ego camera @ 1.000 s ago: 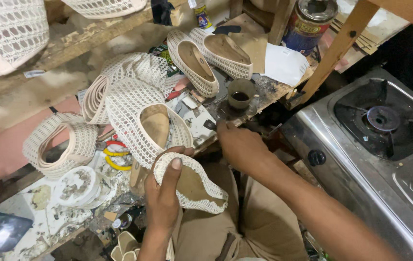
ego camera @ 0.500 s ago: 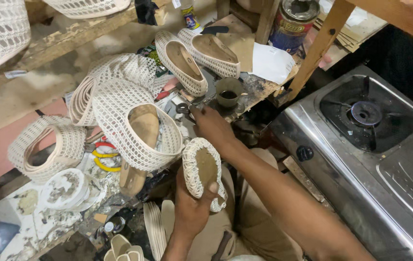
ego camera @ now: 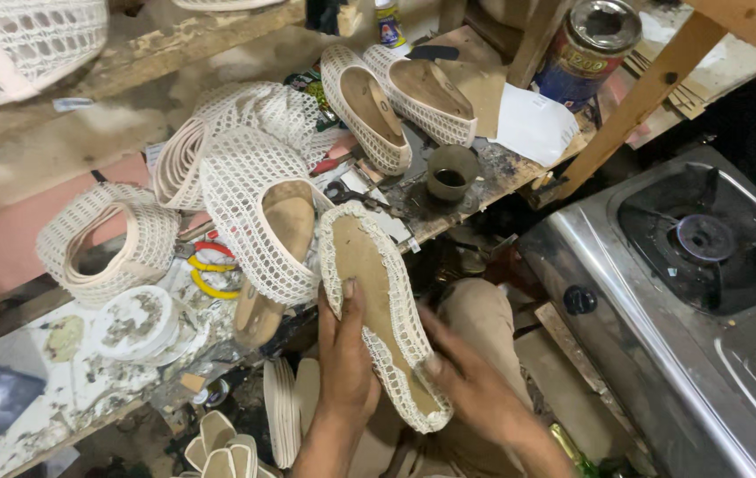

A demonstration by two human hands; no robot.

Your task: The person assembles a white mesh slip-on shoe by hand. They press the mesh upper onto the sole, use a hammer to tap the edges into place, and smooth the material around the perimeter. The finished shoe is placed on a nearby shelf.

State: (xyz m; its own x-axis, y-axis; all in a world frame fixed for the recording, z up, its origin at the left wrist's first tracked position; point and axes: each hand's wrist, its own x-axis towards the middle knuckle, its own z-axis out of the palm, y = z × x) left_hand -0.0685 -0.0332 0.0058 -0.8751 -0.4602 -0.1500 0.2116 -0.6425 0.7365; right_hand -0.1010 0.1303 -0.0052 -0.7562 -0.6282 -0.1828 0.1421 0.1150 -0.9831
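I hold a white mesh shoe (ego camera: 378, 301) sole-up in front of me, its tan insole board facing the camera. My left hand (ego camera: 347, 363) grips it from the left side, thumb on the board. My right hand (ego camera: 471, 385) presses against the shoe's lower right edge, fingers on the mesh rim. A second mesh shoe on a last (ego camera: 258, 217) rests on the bench just left of the one I hold.
Two more mesh shoes (ego camera: 395, 93) lie at the back of the cluttered wooden bench (ego camera: 493, 173), near a small dark cup (ego camera: 451, 171) and a tin can (ego camera: 586, 49). A steel gas stove (ego camera: 687, 292) stands right. Loose mesh uppers (ego camera: 108, 239) and soles (ego camera: 280, 412) lie left and below.
The shoe has been turned and lifted so its full sole faces up. My right hand came back from the bench near the cup and now holds the shoe's lower edge.
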